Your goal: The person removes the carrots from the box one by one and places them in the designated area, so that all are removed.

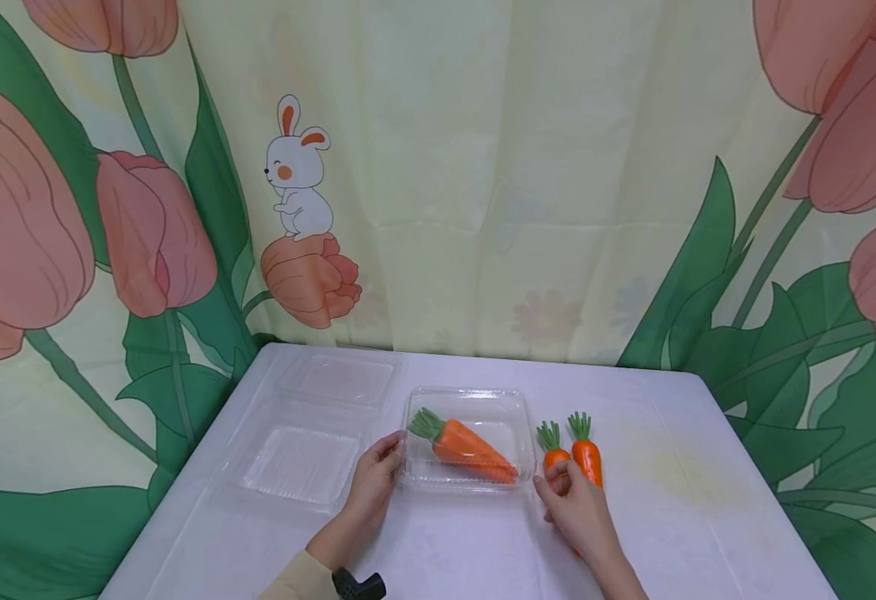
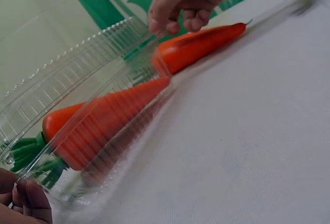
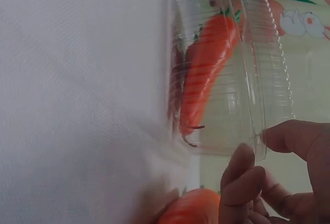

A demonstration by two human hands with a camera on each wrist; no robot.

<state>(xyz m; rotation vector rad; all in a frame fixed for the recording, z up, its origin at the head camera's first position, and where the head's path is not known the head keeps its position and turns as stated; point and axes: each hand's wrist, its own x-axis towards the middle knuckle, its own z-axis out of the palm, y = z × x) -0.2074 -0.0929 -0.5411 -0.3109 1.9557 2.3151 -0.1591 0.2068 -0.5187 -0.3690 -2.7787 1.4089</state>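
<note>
One cream curtain (image 1: 438,167) printed with pink tulips backs the white-clothed desk (image 1: 693,542). Upon the desk's middle: a clear, ribbed plastic box (image 1: 501,418) containing at least one orange, green-topped carrot (image 1: 475,450). Grip: left hand (image 1: 372,482) and right hand (image 1: 582,510) both pinch its rim. Advisable: even pressure along the edge, without flexing the thin walls.

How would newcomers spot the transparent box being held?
On the white table, between the person's left hand and right hand, sits a clear rectangular plastic box. Unlike the open transparent plastic container to its left, it contains at least one orange carrot.
</note>
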